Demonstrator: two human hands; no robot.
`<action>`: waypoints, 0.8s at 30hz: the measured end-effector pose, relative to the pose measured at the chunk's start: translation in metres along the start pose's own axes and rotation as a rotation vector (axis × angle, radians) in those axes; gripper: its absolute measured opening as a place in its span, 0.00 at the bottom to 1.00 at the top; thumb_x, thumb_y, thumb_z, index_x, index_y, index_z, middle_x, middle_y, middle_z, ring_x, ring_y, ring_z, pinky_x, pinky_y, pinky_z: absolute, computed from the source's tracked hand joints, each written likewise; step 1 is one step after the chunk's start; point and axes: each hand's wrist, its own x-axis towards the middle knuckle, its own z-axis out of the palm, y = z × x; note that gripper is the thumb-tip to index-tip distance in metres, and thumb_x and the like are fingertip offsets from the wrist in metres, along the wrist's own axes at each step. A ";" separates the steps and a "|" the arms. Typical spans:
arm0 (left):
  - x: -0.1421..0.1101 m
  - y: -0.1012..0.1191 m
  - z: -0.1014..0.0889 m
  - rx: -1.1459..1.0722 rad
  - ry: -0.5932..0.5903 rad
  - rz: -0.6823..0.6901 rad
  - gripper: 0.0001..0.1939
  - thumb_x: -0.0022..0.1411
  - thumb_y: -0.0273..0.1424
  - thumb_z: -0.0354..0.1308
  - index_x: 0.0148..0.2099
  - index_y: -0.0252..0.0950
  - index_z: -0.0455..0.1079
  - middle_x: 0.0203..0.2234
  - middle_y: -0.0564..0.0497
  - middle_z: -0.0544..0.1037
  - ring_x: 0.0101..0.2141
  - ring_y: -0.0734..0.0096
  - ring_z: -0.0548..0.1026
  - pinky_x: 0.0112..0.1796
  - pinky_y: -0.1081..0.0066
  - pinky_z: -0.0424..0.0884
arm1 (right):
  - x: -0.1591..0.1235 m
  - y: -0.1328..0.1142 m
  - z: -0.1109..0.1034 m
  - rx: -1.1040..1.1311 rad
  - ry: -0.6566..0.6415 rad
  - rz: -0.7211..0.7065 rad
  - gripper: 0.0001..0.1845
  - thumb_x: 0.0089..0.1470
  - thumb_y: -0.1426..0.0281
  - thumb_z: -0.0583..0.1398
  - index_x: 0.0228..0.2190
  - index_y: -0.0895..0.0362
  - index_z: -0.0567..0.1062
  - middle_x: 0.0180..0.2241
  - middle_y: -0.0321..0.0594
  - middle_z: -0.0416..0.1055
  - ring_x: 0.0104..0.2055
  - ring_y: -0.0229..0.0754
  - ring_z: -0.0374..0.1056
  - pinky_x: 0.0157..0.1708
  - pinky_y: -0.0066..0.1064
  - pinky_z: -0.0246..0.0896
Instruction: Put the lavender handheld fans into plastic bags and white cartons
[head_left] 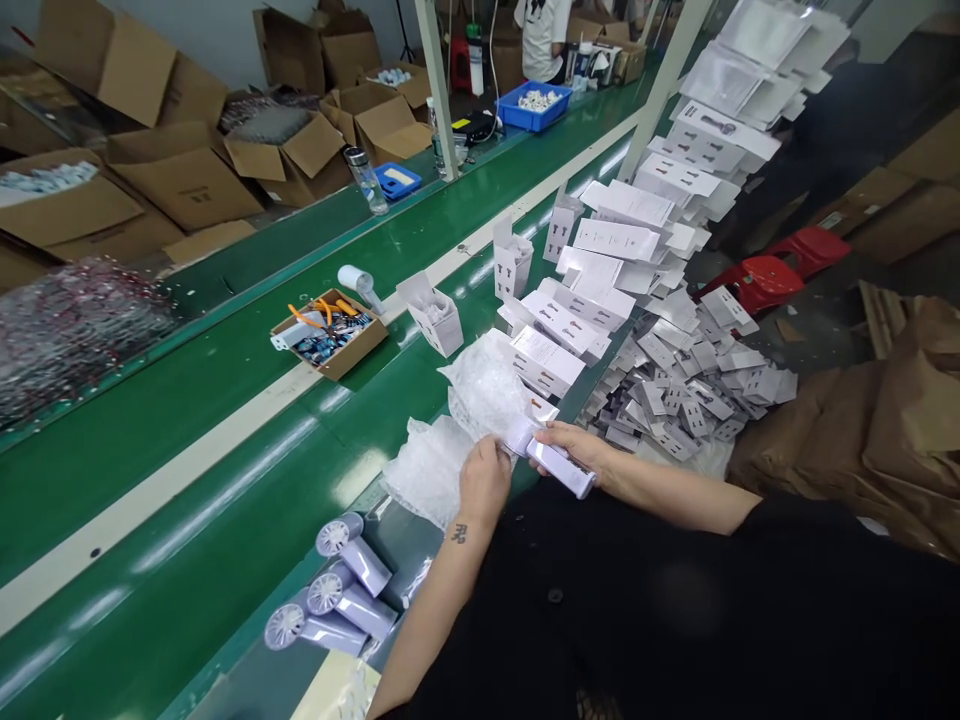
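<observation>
My right hand (pixel 574 447) is wrapped round the handle of a lavender handheld fan (pixel 561 468), which points toward my body. The closed fingers of my left hand (pixel 484 476) meet the edge of the fan's head; my knuckles hide their exact hold. Clear bubble-wrap bags (pixel 431 465) lie under and beside both hands, with another crumpled bubble-wrap bag (pixel 487 385) just beyond. To the left, several more lavender fans (pixel 352 600) rest at the bench edge, their round grilles facing left.
Flat white boxes (pixel 551 358) are stacked along the right, above a heap of folded cartons (pixel 690 385). An upright open box (pixel 433 318) stands on the green belt (pixel 225 480). Beside it sits a cardboard tray (pixel 352 350) with orange-handled pliers. Red stools (pixel 757 283) stand right.
</observation>
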 end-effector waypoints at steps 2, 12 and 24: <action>0.000 0.009 -0.002 -0.164 -0.121 -0.152 0.06 0.61 0.27 0.49 0.40 0.37 0.66 0.26 0.50 0.75 0.28 0.67 0.74 0.30 0.71 0.63 | -0.004 -0.002 0.002 0.039 -0.022 0.001 0.07 0.51 0.72 0.61 0.32 0.61 0.68 0.21 0.38 0.72 0.20 0.37 0.68 0.20 0.25 0.66; 0.001 0.035 -0.021 -0.257 -0.137 -0.019 0.03 0.55 0.27 0.51 0.29 0.39 0.64 0.22 0.51 0.72 0.26 0.67 0.71 0.28 0.70 0.60 | 0.000 0.007 -0.002 0.111 0.067 0.070 0.01 0.54 0.76 0.57 0.31 0.61 0.70 0.22 0.39 0.71 0.22 0.37 0.69 0.23 0.26 0.68; 0.003 0.031 -0.017 -0.839 -0.469 -0.557 0.06 0.50 0.30 0.56 0.33 0.34 0.69 0.15 0.57 0.67 0.17 0.79 0.62 0.20 0.78 0.56 | 0.000 0.029 -0.041 -0.468 0.193 -0.168 0.16 0.49 0.62 0.63 0.23 0.56 0.62 0.20 0.30 0.61 0.23 0.34 0.59 0.25 0.26 0.56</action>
